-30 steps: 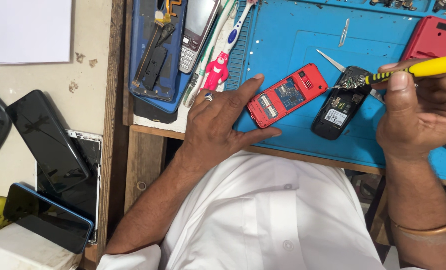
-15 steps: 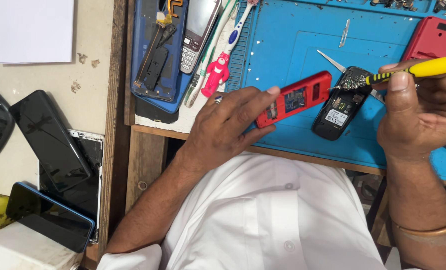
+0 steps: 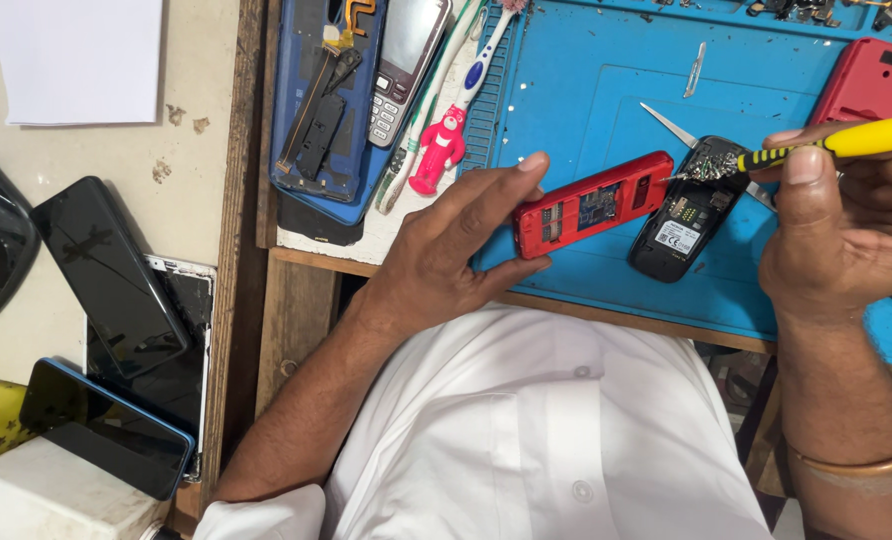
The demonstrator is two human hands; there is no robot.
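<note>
I see a wooden workbench edge (image 3: 241,200) running down the left-centre of the frame, with a blue work mat (image 3: 586,90) covering its top at the upper right. At the left lies a beige surface (image 3: 191,185), stained and chipped, under even light.

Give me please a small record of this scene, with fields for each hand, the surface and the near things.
left hand: grips the red phone, open back up
right hand: holds the yellow screwdriver, tip by the red phone's end
surface: blue mat
beside: black phone, open back up, with tweezers behind it
far left: dark smartphones
</note>
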